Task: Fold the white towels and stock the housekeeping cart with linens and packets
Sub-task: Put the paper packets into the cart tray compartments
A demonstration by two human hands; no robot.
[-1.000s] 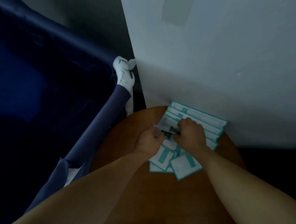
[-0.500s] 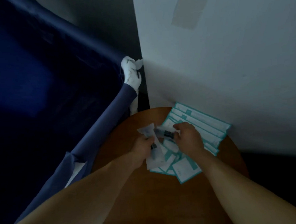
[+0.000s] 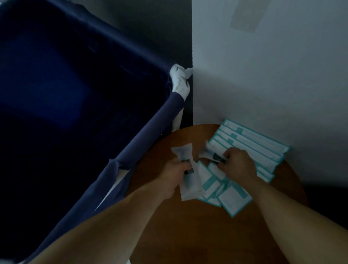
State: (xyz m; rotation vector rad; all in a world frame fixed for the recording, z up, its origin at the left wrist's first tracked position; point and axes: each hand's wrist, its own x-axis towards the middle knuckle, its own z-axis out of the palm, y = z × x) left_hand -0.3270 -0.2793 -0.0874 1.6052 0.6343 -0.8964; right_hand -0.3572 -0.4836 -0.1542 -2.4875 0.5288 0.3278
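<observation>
Over the round brown wooden table (image 3: 195, 241), our left hand (image 3: 174, 172) grips a white plastic packet (image 3: 189, 183); our right hand (image 3: 239, 164) pinches a second white packet (image 3: 209, 153) above teal-edged white paper packets (image 3: 254, 145).

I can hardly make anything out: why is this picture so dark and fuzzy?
Head view: dim bluish light, navy cart bag almost black inside; the packets in the left hand and right hand look soft, print unreadable; wide-angle lens swells the near forearms.

We count two hands, the left hand (image 3: 174, 172) and the right hand (image 3: 238, 164). Each grips one white sachet (image 3: 185, 153), so there are two. There is one round wooden table (image 3: 215, 240). At its 1 o'clock lie at least five long teal-edged packets (image 3: 256, 147). Toward 12 o'clock lie about four small teal-edged packets (image 3: 234, 198); overlap hides their exact number. At 10 o'clock we see one navy cart bag (image 3: 141, 145).
</observation>
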